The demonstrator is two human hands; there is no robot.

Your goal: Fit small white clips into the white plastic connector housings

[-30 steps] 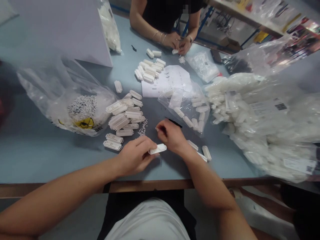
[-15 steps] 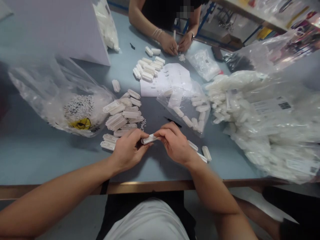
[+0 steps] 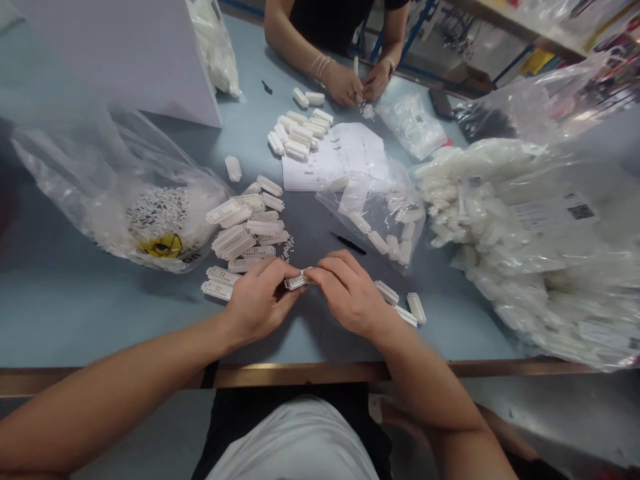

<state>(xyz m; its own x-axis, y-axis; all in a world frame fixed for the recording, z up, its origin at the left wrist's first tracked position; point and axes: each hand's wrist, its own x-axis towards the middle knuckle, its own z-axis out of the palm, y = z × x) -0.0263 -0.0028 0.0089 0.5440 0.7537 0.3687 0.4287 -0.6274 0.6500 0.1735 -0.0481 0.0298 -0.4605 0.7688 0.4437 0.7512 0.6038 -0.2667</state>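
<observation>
Between my hands, above the table near its front edge, is a white plastic connector housing [image 3: 295, 283] with rows of small holes. My left hand [image 3: 259, 297] is closed on its left end, thumb below and fingers above. My right hand [image 3: 353, 295] has its fingertips pinched over the right end, which they hide; whether they also hold a tiny part cannot be seen. Just left of my left hand lies a pile of similar white housings [image 3: 235, 243], with tiny white pieces [image 3: 288, 248] scattered beside it. To the right of my right hand lie a few more housings [image 3: 416, 308].
A clear bag of small white pieces [image 3: 160, 210] stands left. A black pen-like tool [image 3: 349, 243], a bag of housings [image 3: 377, 241] and a paper sheet [image 3: 333, 163] lie ahead. Large filled bags [image 3: 545, 267] crowd the right. A co-worker's hands [image 3: 345, 85] work opposite.
My right fingers have shifted left over the housing, covering more of its right end. My left hand keeps its hold. The co-worker's hands have moved slightly.
</observation>
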